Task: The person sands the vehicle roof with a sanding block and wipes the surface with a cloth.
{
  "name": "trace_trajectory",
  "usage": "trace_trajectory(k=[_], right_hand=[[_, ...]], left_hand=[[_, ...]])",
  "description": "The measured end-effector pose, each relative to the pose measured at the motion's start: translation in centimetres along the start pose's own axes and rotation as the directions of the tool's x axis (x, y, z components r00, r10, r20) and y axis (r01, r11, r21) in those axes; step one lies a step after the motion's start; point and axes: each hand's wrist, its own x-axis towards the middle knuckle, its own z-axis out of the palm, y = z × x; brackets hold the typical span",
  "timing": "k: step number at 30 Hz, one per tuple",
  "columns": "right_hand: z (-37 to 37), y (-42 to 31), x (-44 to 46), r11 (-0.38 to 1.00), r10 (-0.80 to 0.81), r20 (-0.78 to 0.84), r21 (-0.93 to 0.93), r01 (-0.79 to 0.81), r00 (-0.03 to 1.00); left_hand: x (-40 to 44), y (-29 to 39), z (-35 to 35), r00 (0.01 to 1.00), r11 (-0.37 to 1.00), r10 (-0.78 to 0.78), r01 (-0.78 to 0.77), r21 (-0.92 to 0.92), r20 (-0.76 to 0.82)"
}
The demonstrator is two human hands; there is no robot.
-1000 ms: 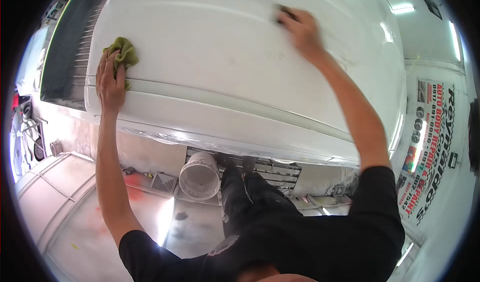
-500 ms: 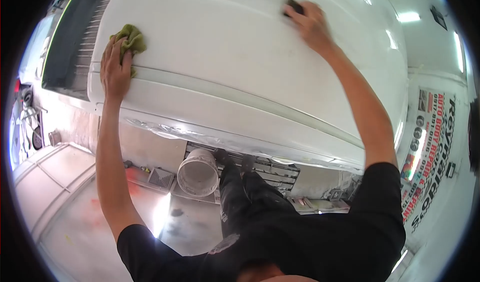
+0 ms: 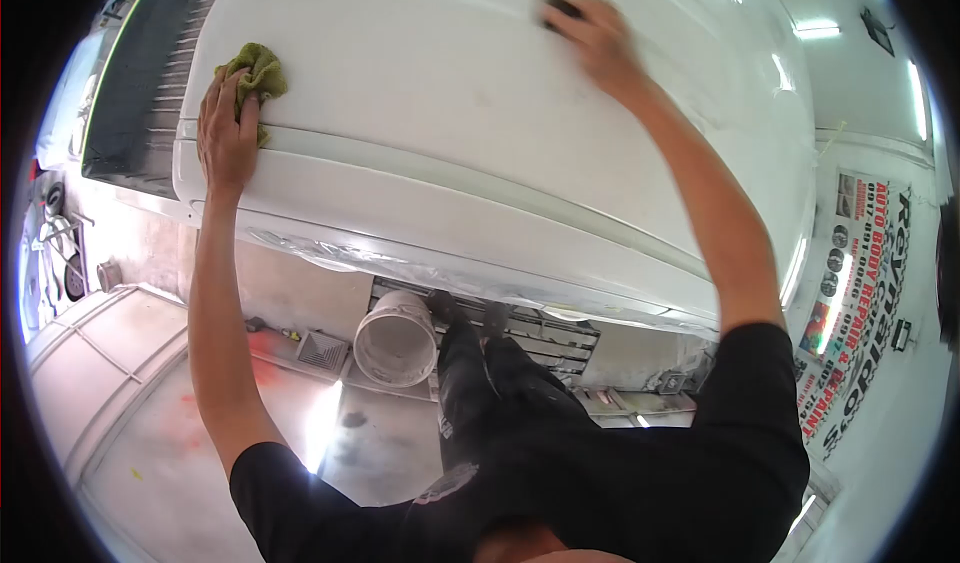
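A broad white vehicle roof [image 3: 400,73] fills the upper part of the head view. Near its left edge, my left hand [image 3: 228,133] presses a crumpled olive-green cloth [image 3: 257,71] against the surface, fingers over its lower side. Farther right and higher up, my right hand [image 3: 597,43] grips a small dark block [image 3: 562,7], held against the white panel. That hand is blurred by motion, and the underside of the block is hidden. A long groove [image 3: 420,169] runs along the roof's near side.
Below the roof, clear plastic film [image 3: 340,253] hangs along the edge. A whitish bucket [image 3: 395,348] stands beside my feet on a slatted platform [image 3: 540,341]. At the left is a dark window with a ribbed strip [image 3: 130,93]. A printed banner [image 3: 855,313] hangs on the right wall.
My right hand has slid the dark block to the left and slightly up across the panel. My left hand and the cloth stay nearly where they were.
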Motion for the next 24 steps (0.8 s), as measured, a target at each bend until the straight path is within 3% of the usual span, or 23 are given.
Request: trace_trajectory(k=[2,4,6,10,13,16,17,18,21,23,24], right_hand=[[4.8,-4.6,8.3,0.995,0.094,0.081,0.008,-0.095,0.992],[4.4,-6.1,11.1,0.988,0.142,0.162,0.032,-0.149,0.976],[2.3,-2.8,5.7,0.998,-0.029,0.021,0.048,0.028,0.999],[-8.9,6.8,-13.5,0.985,0.152,0.057,-0.092,-0.147,0.987],[-11.1,7.2,-15.9,0.970,0.183,0.085,-0.176,-0.166,0.979],[-2.3,2.1,-4.0,1.000,0.024,-0.063,0.021,-0.023,0.998],[-0.5,-0.1,-0.4,0.997,0.055,-0.050,0.056,-0.052,0.997],[-0.2,-2.2,2.9,0.978,0.133,0.109,0.145,-0.148,0.985],[-3.8,0.2,-1.9,0.979,0.061,0.063,0.191,-0.072,0.996],[-7.3,6.0,-11.6,0.991,0.042,0.001,-0.125,-0.042,0.999],[-11.5,7.5,-16.1,0.980,0.166,0.111,-0.127,-0.152,0.980]], left_hand=[[-0.2,0.2,-0.1,1.000,0.999,0.003,-0.003,-0.034,0.011],[-0.2,-0.7,0.2,0.999,0.999,0.034,-0.033,-0.038,0.010],[0.0,-1.0,0.3,0.996,0.996,0.088,-0.088,-0.002,0.025],[-0.3,-0.9,0.4,0.999,0.999,0.033,-0.033,0.000,0.022],[-0.1,-0.4,0.3,1.000,0.999,0.018,-0.017,-0.027,0.017],[0.0,-0.1,-0.2,0.999,0.998,0.007,-0.005,-0.057,0.046],[0.0,-0.5,-0.1,0.999,0.998,0.031,-0.029,-0.050,0.030],[0.1,-0.9,-0.1,0.999,0.999,0.025,-0.024,-0.040,0.026],[0.0,-2.2,0.4,0.997,0.999,0.026,-0.025,-0.024,0.075],[0.1,-1.7,0.4,0.998,0.999,0.041,-0.041,-0.002,0.050],[-0.1,-1.6,0.3,0.998,0.999,0.042,-0.042,0.015,0.042]])
